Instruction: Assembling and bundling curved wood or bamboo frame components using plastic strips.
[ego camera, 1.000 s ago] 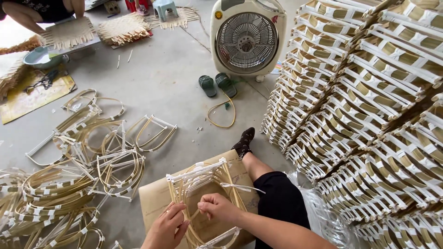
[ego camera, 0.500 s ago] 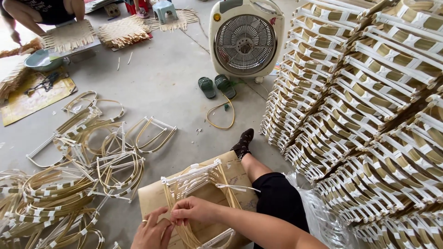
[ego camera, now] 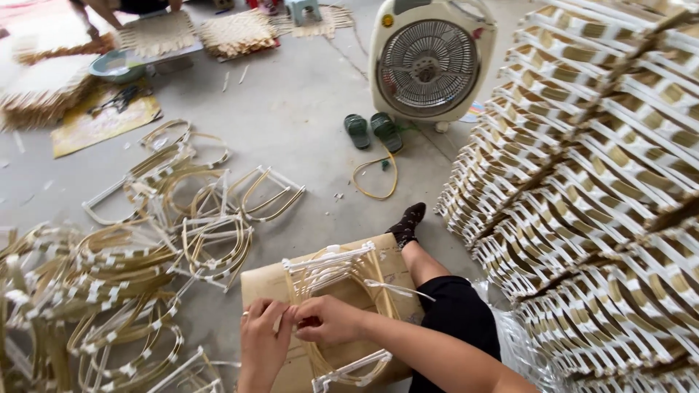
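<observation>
A bent cane frame (ego camera: 342,276) with white strip bindings lies on a piece of brown cardboard (ego camera: 263,280) on the floor in front of me. My left hand (ego camera: 261,342) and my right hand (ego camera: 329,320) meet at the near left side of this frame and pinch its cane rim and a white strip together. A loose white strip (ego camera: 393,289) trails off toward my leg. My leg in black shorts and a dark sock (ego camera: 408,222) stretches out beside the cardboard.
Several finished cane frames (ego camera: 145,247) are strewn on the grey floor at left. A tall stack of woven panels (ego camera: 597,189) fills the right. A box fan (ego camera: 429,62), green slippers (ego camera: 371,131) and a cane loop (ego camera: 378,178) lie ahead. Another person sits at far top left among woven mats (ego camera: 233,33).
My hands have slid down and left along the frame's rim and now meet closer to me. The view has shifted slightly. The person at the back has moved an arm.
</observation>
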